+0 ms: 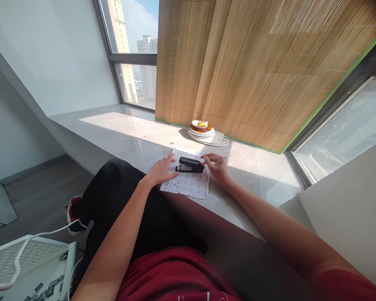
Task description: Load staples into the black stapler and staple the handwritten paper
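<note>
A black stapler (190,165) lies on its side on a sheet of paper with handwriting (188,184), its metal part showing at the left end. My left hand (159,171) rests on the sheet's left side, fingers apart, with the thumb close to the stapler's left end; whether it touches is unclear. At the other end, my right hand (217,166) has thumb and forefinger closed on the stapler by a small orange-red part. Its other fingers are partly hidden.
Behind the paper, a stack of plates (201,131) stands on the sunlit sill (113,129) beside a flat white oval piece (221,139). A bamboo blind (238,75) hangs over the window. At lower left, a white perforated cart (6,255) holds small dark pieces, with a white cable (17,263) across it.
</note>
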{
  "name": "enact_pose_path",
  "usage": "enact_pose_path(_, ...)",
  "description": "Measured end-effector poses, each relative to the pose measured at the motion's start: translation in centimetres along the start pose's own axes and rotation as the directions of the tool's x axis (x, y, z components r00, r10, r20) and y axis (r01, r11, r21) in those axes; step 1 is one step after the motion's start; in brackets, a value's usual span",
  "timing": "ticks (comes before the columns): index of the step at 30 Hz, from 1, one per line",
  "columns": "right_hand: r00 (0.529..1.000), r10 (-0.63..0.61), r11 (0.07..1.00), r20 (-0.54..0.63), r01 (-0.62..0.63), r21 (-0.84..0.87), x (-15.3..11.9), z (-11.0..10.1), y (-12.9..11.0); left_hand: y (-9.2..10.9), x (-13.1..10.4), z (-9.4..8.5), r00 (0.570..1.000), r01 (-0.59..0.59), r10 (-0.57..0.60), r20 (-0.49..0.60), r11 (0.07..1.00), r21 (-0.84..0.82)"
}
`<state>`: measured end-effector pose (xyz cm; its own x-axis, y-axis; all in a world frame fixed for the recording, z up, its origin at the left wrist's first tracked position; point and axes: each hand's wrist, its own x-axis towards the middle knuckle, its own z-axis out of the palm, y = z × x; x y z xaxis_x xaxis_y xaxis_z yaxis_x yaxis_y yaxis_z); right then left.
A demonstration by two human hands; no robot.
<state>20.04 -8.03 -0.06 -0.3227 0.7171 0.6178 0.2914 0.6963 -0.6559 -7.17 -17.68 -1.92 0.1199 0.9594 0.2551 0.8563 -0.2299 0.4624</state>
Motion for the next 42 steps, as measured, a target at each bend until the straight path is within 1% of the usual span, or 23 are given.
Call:
enact_pose_path(6, 0.989, -0.147, 0.985, 0.024, 0.149, -0.084, 0.0, 0.6, 0.8, 0.1, 0.1, 0.0, 1.000, 0.020, -0.020, 0.002, 0.999, -0.026)
enact_pose_path(12, 0.979, -0.198, 0.969, 0.039, 0.202, -0.139, 0.0, 0.9, 1.1, 0.0, 0.1, -0.2, 0.998, 0.058, -0.060, -0.010, 0.991, -0.117)
enact_pose_path(15, 0.977, -0.210, 0.965, 0.039, 0.214, -0.153, -0.1, 1.0, 1.2, -0.2, 0.0, -0.3, 0.996, 0.092, -0.093, 0.002, 0.979, -0.184)
enact_pose_path(19, 0.972, -0.225, 0.957, 0.069, 0.234, -0.175, -0.4, 1.1, 1.1, -0.2, 0.0, -0.2, 0.993, 0.118, -0.122, -0.005, 0.967, -0.226)
enact_pose_path(21, 0.978, -0.203, 0.965, 0.043, 0.207, -0.163, -0.5, 1.1, 0.8, -0.1, 0.0, -0.2, 0.993, 0.112, -0.120, -0.017, 0.964, -0.243)
enact_pose_path(23, 0.989, -0.141, 0.983, 0.033, 0.144, -0.115, -0.4, 1.4, 0.5, -0.1, 0.0, -0.2, 0.993, 0.103, -0.113, -0.024, 0.962, -0.254)
enact_pose_path(24, 0.993, -0.105, 0.990, 0.060, 0.110, -0.086, -0.3, 1.5, 0.4, -0.1, 0.0, -0.2, 0.994, 0.100, -0.110, -0.024, 0.961, -0.257)
enact_pose_path(26, 0.985, -0.062, 0.996, 0.161, 0.072, -0.058, -0.2, 2.0, 0.3, 0.0, -0.1, -0.2, 0.994, 0.097, -0.107, -0.019, 0.957, -0.274)
enact_pose_path(27, 0.978, -0.062, 0.995, 0.200, 0.076, -0.062, -0.2, 2.3, 0.2, 0.0, -0.1, -0.2, 0.994, 0.097, -0.107, -0.019, 0.951, -0.293)
enact_pose_path(28, 0.974, -0.081, 0.992, 0.212, 0.099, -0.076, -0.3, 2.5, 0.1, 0.1, -0.2, -0.2, 0.993, 0.094, -0.110, -0.032, 0.941, -0.324)
enact_pose_path(29, 0.974, -0.121, 0.985, 0.192, 0.141, -0.096, -0.4, 2.6, -0.1, 0.3, -0.2, -0.3, 0.990, 0.088, -0.121, -0.067, 0.926, -0.368)
enact_pose_path(30, 0.972, -0.178, 0.973, 0.151, 0.197, -0.122, -0.5, 2.7, -0.3, 0.6, -0.1, -0.4, 0.981, 0.078, -0.146, -0.130, 0.900, -0.429)
enact_pose_path(31, 0.963, -0.248, 0.952, 0.101, 0.262, -0.156, -0.7, 2.6, -0.6, 1.0, -0.1, -0.6, 0.958, 0.061, -0.194, -0.211, 0.857, -0.511)
enact_pose_path(32, 0.943, -0.329, 0.922, 0.055, 0.333, -0.197, -0.9, 2.5, -1.0, 1.4, 0.0, -0.9, 0.922, 0.039, -0.267, -0.282, 0.786, -0.617)
enact_pose_path(33, 0.911, -0.412, 0.880, 0.026, 0.405, -0.247, -1.2, 2.4, -1.4, 1.9, 0.1, -1.2, 0.879, 0.015, -0.359, -0.313, 0.677, -0.735)
enact_pose_path(34, 0.871, -0.490, 0.829, 0.021, 0.473, -0.299, -1.5, 2.2, -1.8, 2.4, 0.2, -1.5, 0.848, 0.000, -0.452, -0.277, 0.523, -0.853)
enact_pose_path(35, 0.828, -0.559, 0.771, 0.039, 0.537, -0.342, -1.7, 2.0, -2.2, 2.9, 0.2, -1.8, 0.837, 0.009, -0.518, -0.173, 0.330, -0.944)
enact_pose_path(36, 0.784, -0.616, 0.713, 0.075, 0.595, -0.372, -2.0, 1.8, -2.5, 3.4, 0.3, -2.1, 0.839, 0.041, -0.543, -0.040, 0.137, -0.990)
enact_pose_path(37, 0.740, -0.662, 0.656, 0.120, 0.649, -0.386, -2.1, 1.7, -2.7, 3.7, 0.3, -2.3, 0.840, 0.083, -0.535, 0.087, -0.032, -0.996)
enact_pose_path(38, 0.701, -0.693, 0.606, 0.170, 0.693, -0.390, -2.3, 1.6, -2.8, 4.0, 0.4, -2.5, 0.837, 0.121, -0.513, 0.190, -0.164, -0.979)
enact_pose_path(39, 0.668, -0.712, 0.565, 0.216, 0.728, -0.390, -2.4, 1.6, -2.9, 4.2, 0.4, -2.6, 0.830, 0.145, -0.494, 0.259, -0.258, -0.955)
enact_pose_path(40, 0.645, -0.720, 0.534, 0.255, 0.750, -0.390, -2.5, 1.6, -2.8, 4.4, 0.3, -2.6, 0.821, 0.152, -0.485, 0.302, -0.325, -0.934)
enact_pose_path(42, 0.633, -0.713, 0.507, 0.303, 0.763, -0.400, -2.5, 1.6, -2.5, 4.4, 0.3, -2.6, 0.804, 0.142, -0.486, 0.342, -0.403, -0.904)
